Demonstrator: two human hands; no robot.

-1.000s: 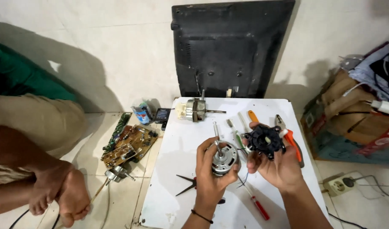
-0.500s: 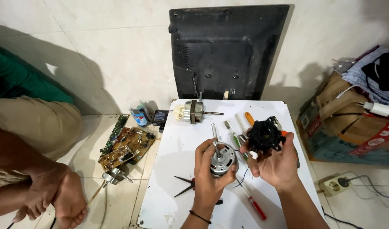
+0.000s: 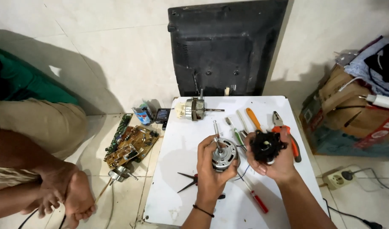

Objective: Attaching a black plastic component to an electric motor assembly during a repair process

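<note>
Above the near half of the white worktop, your left hand is wrapped around a silver motor core, its shaft sticking up and tilted toward the far-left. Your right hand grips a black finned motor cover, fingers curled round its rim, so both hands are closed on parts.

Change over the last second: the black cover has come in closer to your right palm and turned, its round face with a pale centre hole now pointing more up at you, and the two parts sit just beside each other, not touching. The motor core has barely shifted. My read: you're checking the cover's face against the core, still apart.

On the worktop beyond your hands: an orange-handled screwdriver, red-handled pliers near the right edge, a green-handled tool. A second motor with shaft lies by the far edge, in front of a black monitor back. Black snips and a red-handled screwdriver lie near the front edge.

On the floor left of the worktop: circuit boards; another person's feet farther left.
</note>
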